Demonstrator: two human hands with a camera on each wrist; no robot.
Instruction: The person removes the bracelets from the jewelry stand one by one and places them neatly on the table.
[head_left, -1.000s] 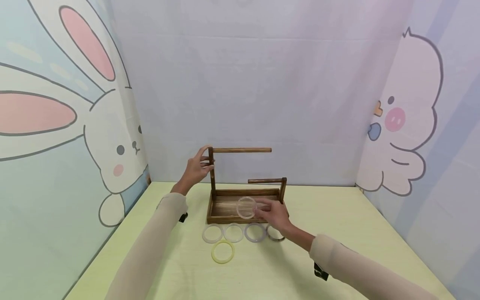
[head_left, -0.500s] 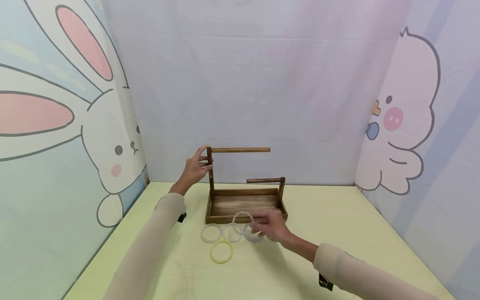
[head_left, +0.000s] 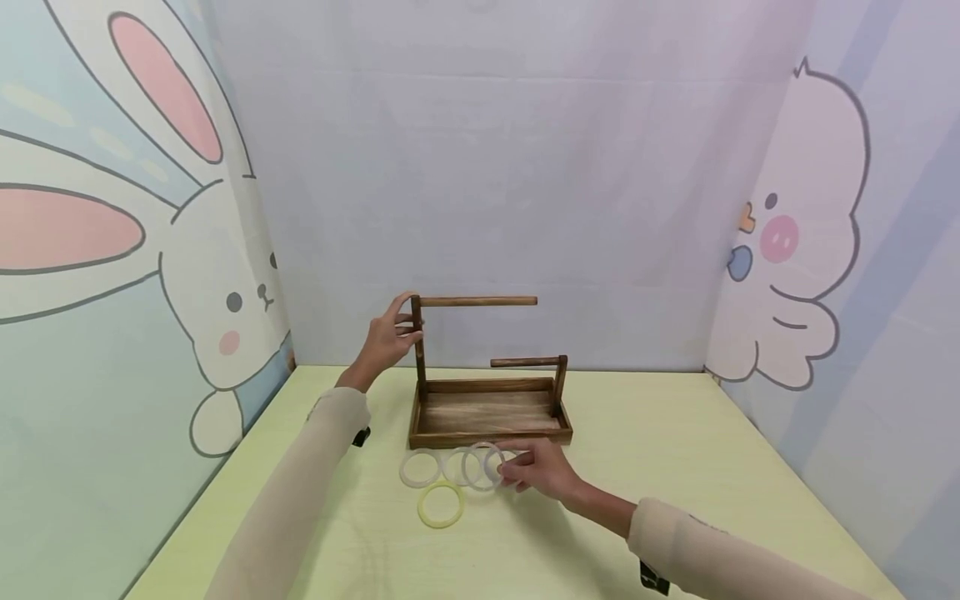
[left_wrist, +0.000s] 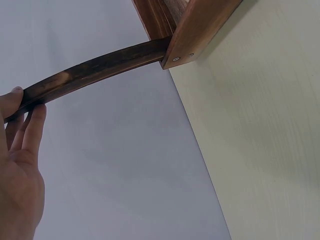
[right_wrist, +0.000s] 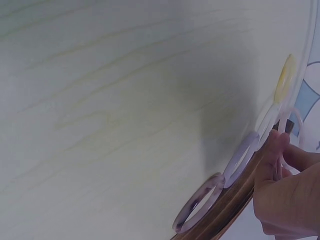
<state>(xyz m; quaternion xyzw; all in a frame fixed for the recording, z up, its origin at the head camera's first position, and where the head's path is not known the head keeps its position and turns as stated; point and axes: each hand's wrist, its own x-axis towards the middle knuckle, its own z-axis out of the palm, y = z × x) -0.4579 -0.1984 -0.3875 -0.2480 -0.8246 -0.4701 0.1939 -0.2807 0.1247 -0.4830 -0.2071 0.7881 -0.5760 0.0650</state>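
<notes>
My left hand [head_left: 384,342] grips the upper part of the tall post [head_left: 420,362] of a dark wooden display stand; the left wrist view shows its thumb and fingers on either side of the post. Between thumb and fingers, my right hand [head_left: 547,473] pinches a translucent pale bangle [head_left: 483,488]. That bangle overlaps the bangles on the table in the head view; whether it touches them I cannot tell. A whitish bangle [head_left: 402,477], a clear one and a yellow bangle [head_left: 441,526] lie flat. In the right wrist view, lavender [right_wrist: 231,167] and dark-mottled [right_wrist: 186,209] bangles lie beside the stand.
The stand's shallow tray [head_left: 487,439] sits at the back of the pale table [head_left: 660,467]. A long bar [head_left: 480,301] extends right from the tall post, and a shorter bar [head_left: 525,362] extends left from the low post. A plain curtain [head_left: 480,183] hangs behind.
My right hand has come down and nearer with the bangle, from in front of the tray to over the row of bangles. My left hand stays on the post.
</notes>
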